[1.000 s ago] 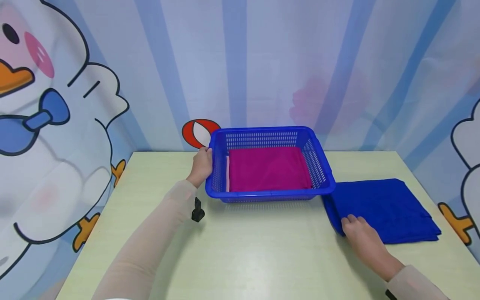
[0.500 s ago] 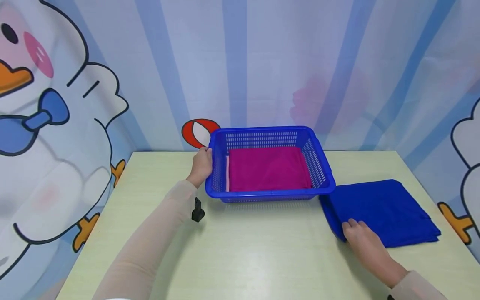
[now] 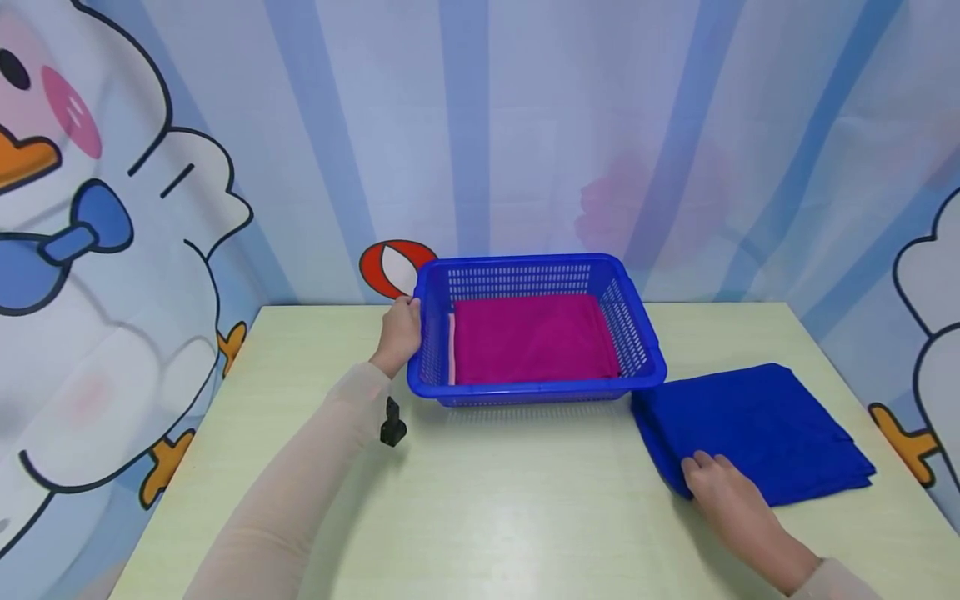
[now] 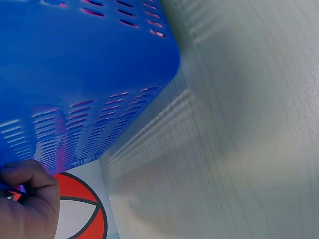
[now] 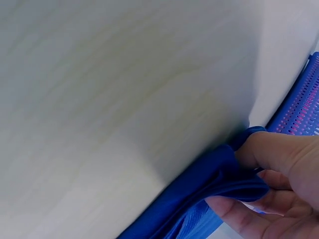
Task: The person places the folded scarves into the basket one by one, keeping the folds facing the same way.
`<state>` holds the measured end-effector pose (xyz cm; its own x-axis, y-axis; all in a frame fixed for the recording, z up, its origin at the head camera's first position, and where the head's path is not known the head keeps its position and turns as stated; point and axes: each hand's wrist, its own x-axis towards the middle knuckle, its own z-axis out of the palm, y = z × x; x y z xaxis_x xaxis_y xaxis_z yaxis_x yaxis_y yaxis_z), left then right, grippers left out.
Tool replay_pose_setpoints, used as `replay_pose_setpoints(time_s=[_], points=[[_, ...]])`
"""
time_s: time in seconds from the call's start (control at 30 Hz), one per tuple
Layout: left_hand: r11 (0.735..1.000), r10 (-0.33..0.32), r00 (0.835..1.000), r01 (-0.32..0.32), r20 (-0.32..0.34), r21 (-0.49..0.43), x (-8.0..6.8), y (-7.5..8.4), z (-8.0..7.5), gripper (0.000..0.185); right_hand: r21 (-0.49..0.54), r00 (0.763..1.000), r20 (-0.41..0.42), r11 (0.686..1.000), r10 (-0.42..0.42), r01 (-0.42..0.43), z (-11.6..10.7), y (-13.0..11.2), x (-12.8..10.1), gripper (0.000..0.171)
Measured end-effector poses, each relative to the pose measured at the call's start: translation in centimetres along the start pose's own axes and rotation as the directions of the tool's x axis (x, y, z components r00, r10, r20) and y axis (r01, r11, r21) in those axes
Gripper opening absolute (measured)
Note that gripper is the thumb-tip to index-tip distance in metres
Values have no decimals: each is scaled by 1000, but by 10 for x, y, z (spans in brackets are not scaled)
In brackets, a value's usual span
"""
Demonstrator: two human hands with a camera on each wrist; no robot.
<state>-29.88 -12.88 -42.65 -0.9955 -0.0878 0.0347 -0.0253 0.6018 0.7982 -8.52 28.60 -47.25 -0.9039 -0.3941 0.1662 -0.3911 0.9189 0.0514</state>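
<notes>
**Blue basket and blue cloth, one hand on each**

Blue plastic forms a slotted basket (image 3: 536, 329) standing at the far middle of a pale wooden table (image 3: 480, 500). A folded magenta cloth (image 3: 532, 337) lies flat inside it. The person's left hand (image 3: 399, 332) holds the basket's left rim, fingers curled over the edge; the left wrist view shows a bent finger (image 4: 30, 177) against the slotted wall. To the right of the basket, just beside its near right corner, a folded blue cloth (image 3: 757, 429) lies on the table. The right hand (image 3: 723, 492) grips this cloth's near left corner, thumb and fingers (image 5: 249, 216) curled round the bunched folds. A small black object (image 3: 392, 423) sits by the left forearm. Behind the table hangs a striped backdrop (image 3: 525, 125) with cartoon ducks.
</notes>
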Motion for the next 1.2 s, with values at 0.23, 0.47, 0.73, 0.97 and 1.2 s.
replay_pose_setpoints(time_s=[0.23, 0.47, 0.73, 0.97, 1.2], points=[[1000, 0, 1000, 0, -7, 2, 0, 1, -1, 44, -15, 1000, 9, 1000, -19, 19, -2, -3, -2, 28], [1000, 0, 1000, 0, -12, -1, -1, 2, -2, 44, -22, 999, 24, 999, -23, 23, -1, -4, -4, 29], [1000, 3, 1000, -3, -3, -10, -2, 2, -2, 44, -17, 999, 18, 999, -35, 35, -2, -5, -8, 30], [1000, -6, 1000, 6, 3, -14, -3, 2, -1, 44, -2, 999, 24, 999, -36, 36, -3, -5, -10, 31], [1000, 5, 1000, -5, -4, -1, -1, 0, 0, 44, 14, 999, 40, 999, -29, 29, -4, -7, -12, 31]])
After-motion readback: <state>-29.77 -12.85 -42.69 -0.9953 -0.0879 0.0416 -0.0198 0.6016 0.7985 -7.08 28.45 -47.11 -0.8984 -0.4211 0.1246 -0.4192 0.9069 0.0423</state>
